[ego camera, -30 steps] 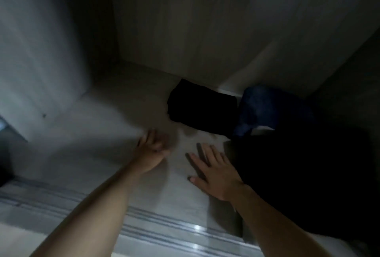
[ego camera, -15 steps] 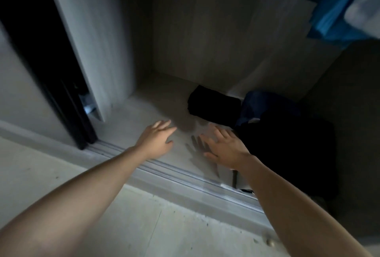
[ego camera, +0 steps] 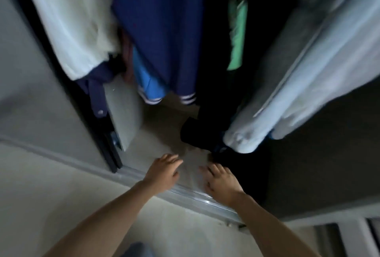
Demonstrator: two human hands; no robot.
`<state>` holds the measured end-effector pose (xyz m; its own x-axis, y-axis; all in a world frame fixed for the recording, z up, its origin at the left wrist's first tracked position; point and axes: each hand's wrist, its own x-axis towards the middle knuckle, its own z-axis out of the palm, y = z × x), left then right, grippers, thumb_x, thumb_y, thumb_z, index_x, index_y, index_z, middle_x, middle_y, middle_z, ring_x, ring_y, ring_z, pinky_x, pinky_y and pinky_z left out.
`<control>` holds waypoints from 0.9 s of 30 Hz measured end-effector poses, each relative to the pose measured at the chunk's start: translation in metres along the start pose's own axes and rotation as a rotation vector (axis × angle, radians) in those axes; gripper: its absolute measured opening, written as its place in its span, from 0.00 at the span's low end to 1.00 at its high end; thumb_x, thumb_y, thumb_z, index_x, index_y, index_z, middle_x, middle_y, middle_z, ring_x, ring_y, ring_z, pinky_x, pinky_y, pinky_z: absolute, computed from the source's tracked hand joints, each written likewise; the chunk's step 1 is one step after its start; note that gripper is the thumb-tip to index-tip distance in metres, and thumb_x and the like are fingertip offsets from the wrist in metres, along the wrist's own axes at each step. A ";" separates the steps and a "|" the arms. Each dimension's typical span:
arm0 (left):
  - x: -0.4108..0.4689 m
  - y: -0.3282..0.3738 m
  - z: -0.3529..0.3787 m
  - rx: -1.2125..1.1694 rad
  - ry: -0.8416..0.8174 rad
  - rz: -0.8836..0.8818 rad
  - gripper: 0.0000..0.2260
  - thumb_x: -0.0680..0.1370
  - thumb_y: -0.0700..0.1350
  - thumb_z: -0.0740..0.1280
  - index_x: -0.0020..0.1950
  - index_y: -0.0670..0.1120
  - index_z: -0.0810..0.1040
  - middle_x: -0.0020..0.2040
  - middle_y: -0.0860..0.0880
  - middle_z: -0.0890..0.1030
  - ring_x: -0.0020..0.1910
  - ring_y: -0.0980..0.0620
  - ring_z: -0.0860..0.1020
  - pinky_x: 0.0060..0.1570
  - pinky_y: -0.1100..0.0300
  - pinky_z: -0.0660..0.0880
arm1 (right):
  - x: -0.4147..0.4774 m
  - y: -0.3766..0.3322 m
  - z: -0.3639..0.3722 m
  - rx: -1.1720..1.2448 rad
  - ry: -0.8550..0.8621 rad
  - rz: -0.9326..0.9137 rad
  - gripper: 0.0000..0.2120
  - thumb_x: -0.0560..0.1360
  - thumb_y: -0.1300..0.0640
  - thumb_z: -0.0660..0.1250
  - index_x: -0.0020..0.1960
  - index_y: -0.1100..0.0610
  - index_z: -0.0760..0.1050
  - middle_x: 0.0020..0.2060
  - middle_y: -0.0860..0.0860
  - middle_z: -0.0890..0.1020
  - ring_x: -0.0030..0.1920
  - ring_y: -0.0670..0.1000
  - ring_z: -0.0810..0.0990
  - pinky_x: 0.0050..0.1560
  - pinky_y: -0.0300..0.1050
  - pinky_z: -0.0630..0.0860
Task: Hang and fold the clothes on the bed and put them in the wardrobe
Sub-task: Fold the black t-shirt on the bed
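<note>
I have both hands empty: the left hand and the right hand are loosely spread, fingers pointing inward over the wardrobe floor, just past the sliding track. The folded dark clothes lie on that floor beyond the right hand, partly hidden in shadow. Above them the white garment, navy garment and pale grey garment hang lengthwise, hems pointing down toward the floor.
</note>
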<state>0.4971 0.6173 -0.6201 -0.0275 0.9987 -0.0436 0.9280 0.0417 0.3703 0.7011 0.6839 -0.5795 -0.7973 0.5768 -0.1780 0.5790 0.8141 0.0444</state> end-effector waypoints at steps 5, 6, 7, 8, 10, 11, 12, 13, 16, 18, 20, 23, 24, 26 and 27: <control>-0.003 0.069 -0.088 -0.035 -0.063 0.071 0.20 0.79 0.46 0.60 0.71 0.49 0.68 0.73 0.51 0.65 0.70 0.52 0.65 0.64 0.63 0.62 | -0.087 0.020 -0.081 0.152 -0.125 0.304 0.28 0.78 0.49 0.56 0.75 0.52 0.55 0.72 0.54 0.62 0.70 0.55 0.62 0.66 0.49 0.62; -0.006 0.085 -0.104 -0.040 -0.097 0.076 0.20 0.79 0.47 0.60 0.71 0.49 0.67 0.73 0.51 0.65 0.70 0.51 0.65 0.64 0.62 0.62 | -0.104 0.022 -0.098 0.179 -0.108 0.364 0.28 0.78 0.49 0.57 0.75 0.52 0.55 0.72 0.53 0.61 0.70 0.54 0.61 0.66 0.48 0.62; -0.012 0.101 -0.119 -0.042 -0.127 0.087 0.20 0.79 0.47 0.60 0.71 0.49 0.68 0.73 0.51 0.65 0.70 0.51 0.65 0.64 0.62 0.62 | -0.122 0.021 -0.114 0.206 -0.101 0.419 0.28 0.77 0.49 0.57 0.75 0.52 0.55 0.72 0.53 0.62 0.70 0.53 0.61 0.66 0.48 0.62; -0.017 0.116 -0.132 -0.043 -0.154 0.104 0.20 0.79 0.46 0.60 0.71 0.49 0.68 0.73 0.51 0.66 0.70 0.52 0.66 0.64 0.62 0.62 | -0.139 0.019 -0.129 0.226 -0.091 0.462 0.28 0.77 0.49 0.57 0.75 0.52 0.55 0.72 0.52 0.62 0.70 0.52 0.61 0.66 0.47 0.61; -0.028 0.142 -0.154 -0.052 -0.186 0.159 0.19 0.79 0.46 0.61 0.70 0.48 0.69 0.71 0.52 0.69 0.68 0.53 0.67 0.63 0.62 0.63 | -0.170 0.012 -0.152 0.249 -0.075 0.531 0.28 0.78 0.48 0.57 0.75 0.51 0.56 0.72 0.52 0.62 0.70 0.52 0.61 0.66 0.47 0.61; -0.034 0.155 -0.164 -0.064 -0.203 0.187 0.19 0.79 0.46 0.61 0.69 0.48 0.70 0.70 0.52 0.70 0.67 0.53 0.68 0.62 0.63 0.64 | -0.185 0.009 -0.164 0.259 -0.062 0.566 0.28 0.78 0.48 0.58 0.75 0.51 0.56 0.72 0.52 0.62 0.70 0.53 0.61 0.67 0.47 0.61; -0.040 0.169 -0.174 -0.082 -0.214 0.215 0.18 0.79 0.45 0.61 0.69 0.47 0.71 0.68 0.52 0.71 0.66 0.53 0.68 0.62 0.63 0.64 | -0.199 0.006 -0.173 0.260 -0.044 0.597 0.28 0.78 0.48 0.58 0.75 0.51 0.56 0.71 0.52 0.63 0.70 0.53 0.61 0.67 0.47 0.61; -0.046 0.184 -0.185 -0.108 -0.221 0.243 0.18 0.78 0.45 0.61 0.68 0.47 0.72 0.67 0.51 0.72 0.66 0.53 0.69 0.62 0.63 0.64 | -0.215 0.003 -0.184 0.258 -0.025 0.631 0.28 0.78 0.48 0.58 0.75 0.51 0.56 0.71 0.52 0.63 0.70 0.53 0.61 0.67 0.47 0.61; -0.059 0.226 -0.210 -0.182 -0.196 0.333 0.15 0.78 0.43 0.62 0.64 0.44 0.75 0.64 0.49 0.75 0.63 0.50 0.72 0.61 0.62 0.65 | -0.259 -0.005 -0.207 0.202 0.010 0.706 0.27 0.77 0.46 0.58 0.74 0.51 0.58 0.71 0.53 0.63 0.71 0.53 0.60 0.67 0.48 0.60; -0.067 0.253 -0.220 -0.209 -0.133 0.404 0.14 0.79 0.43 0.63 0.63 0.43 0.77 0.63 0.48 0.76 0.62 0.49 0.73 0.61 0.61 0.65 | -0.290 -0.005 -0.216 0.164 0.045 0.744 0.27 0.77 0.44 0.58 0.74 0.51 0.59 0.70 0.53 0.64 0.72 0.52 0.58 0.68 0.48 0.57; -0.077 0.276 -0.224 -0.215 -0.097 0.467 0.14 0.79 0.43 0.63 0.64 0.43 0.76 0.64 0.49 0.75 0.64 0.51 0.71 0.61 0.63 0.64 | -0.322 -0.009 -0.229 0.142 0.073 0.776 0.27 0.76 0.43 0.59 0.72 0.52 0.61 0.71 0.53 0.64 0.73 0.52 0.57 0.69 0.48 0.55; -0.100 0.320 -0.217 -0.177 -0.145 0.558 0.16 0.79 0.44 0.62 0.67 0.44 0.73 0.67 0.50 0.73 0.67 0.52 0.67 0.63 0.63 0.61 | -0.388 -0.024 -0.245 0.130 0.127 0.851 0.28 0.69 0.46 0.71 0.65 0.55 0.73 0.64 0.59 0.74 0.68 0.60 0.69 0.65 0.57 0.65; -0.110 0.342 -0.211 -0.189 -0.162 0.610 0.16 0.79 0.45 0.62 0.67 0.44 0.73 0.67 0.49 0.73 0.67 0.52 0.67 0.64 0.62 0.62 | -0.417 -0.031 -0.246 0.099 0.142 0.904 0.28 0.66 0.46 0.74 0.63 0.55 0.76 0.61 0.59 0.76 0.66 0.61 0.72 0.62 0.59 0.68; -0.131 0.388 -0.203 -0.221 -0.200 0.710 0.17 0.78 0.46 0.62 0.65 0.41 0.75 0.66 0.46 0.74 0.66 0.49 0.70 0.64 0.60 0.63 | -0.468 -0.047 -0.242 0.093 0.135 1.037 0.28 0.70 0.46 0.70 0.68 0.53 0.71 0.67 0.57 0.71 0.71 0.58 0.65 0.68 0.58 0.59; -0.142 0.413 -0.197 -0.243 -0.224 0.762 0.18 0.77 0.46 0.61 0.63 0.40 0.76 0.64 0.44 0.76 0.65 0.47 0.71 0.64 0.58 0.64 | -0.493 -0.056 -0.238 0.106 0.130 1.112 0.27 0.74 0.45 0.65 0.71 0.52 0.66 0.70 0.55 0.66 0.74 0.56 0.58 0.70 0.55 0.53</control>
<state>0.8106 0.4986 -0.2783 0.6746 0.7274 0.1258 0.5559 -0.6127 0.5618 1.0210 0.3703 -0.2598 0.1637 0.9864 0.0125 0.9860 -0.1640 0.0301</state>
